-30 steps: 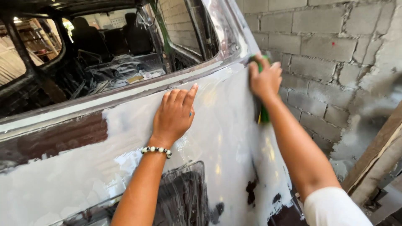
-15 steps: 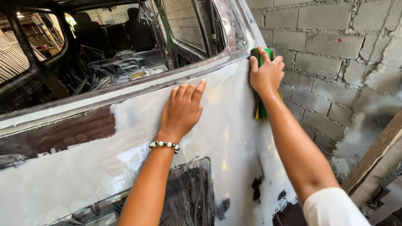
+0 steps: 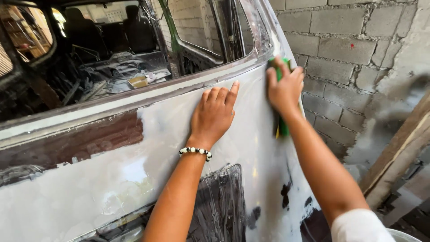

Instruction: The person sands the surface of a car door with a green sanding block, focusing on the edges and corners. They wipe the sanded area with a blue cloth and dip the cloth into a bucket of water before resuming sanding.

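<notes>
We see a vehicle body panel (image 3: 112,179) coated in pale grey filler, with patches of dark red-brown paint and black scuffed areas showing through; it spreads under and around all the fingers. Above the fingertips runs the window opening (image 3: 112,58), through which dark seats and loose debris appear. Beyond the right knuckles stands a grey block wall (image 3: 358,49), and a wooden plank (image 3: 398,152) leans well below and outside that arm. Our left hand (image 3: 212,114) lies flat on the panel, fingers extended and close together, palm pressed to the filler, holding nothing; a bracelet of black and white beads (image 3: 195,152) circles its wrist. Our right hand (image 3: 283,87) is curled around a green sanding block (image 3: 281,127), which sits under the palm against the panel's rear edge, its green end showing above the fingertips and its lower end projecting beneath the wrist. The two hands are near, not touching.
</notes>
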